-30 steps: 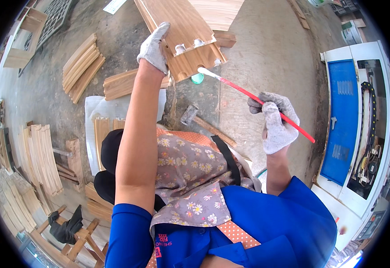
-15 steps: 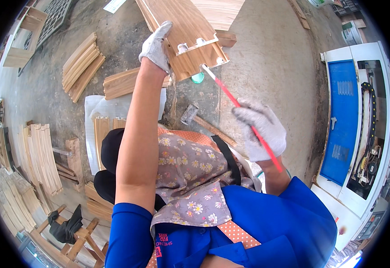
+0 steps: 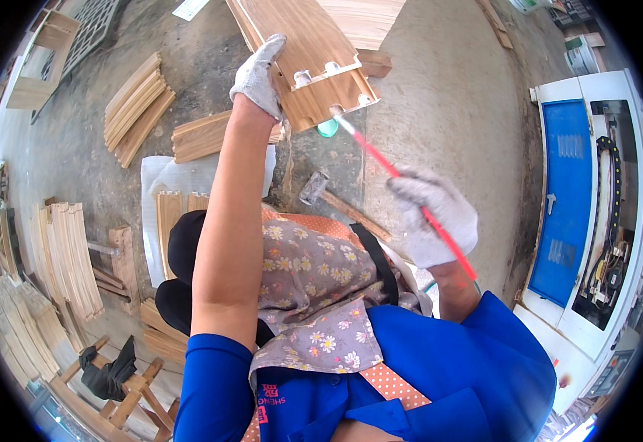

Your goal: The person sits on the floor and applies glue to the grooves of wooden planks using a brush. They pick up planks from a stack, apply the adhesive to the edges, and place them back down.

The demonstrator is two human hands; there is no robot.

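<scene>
My left hand [image 3: 257,77], in a pale knit glove, is closed on the left edge of a wooden board [image 3: 310,44] with notches cut in its near end. White glue-like stuff [image 3: 303,78] sits in several of those notches. In my gloved right hand [image 3: 439,217] is a thin brush [image 3: 376,153] with a red handle, held slantwise. Its pale tip meets a notch at the board's near edge. Partly hidden below that edge is a round green thing [image 3: 327,129], too covered to name.
A mallet [image 3: 314,188] lies on the floor before my knees. Wooden slats [image 3: 138,107] are stacked to the left, with more boards [image 3: 225,136] near white sheeting [image 3: 158,173]. At right stands a white machine cabinet with a blue door [image 3: 563,199].
My right hand has shifted slightly right and toward me, drawing the brush back a little along the notch. The left hand and board stay practically in place.
</scene>
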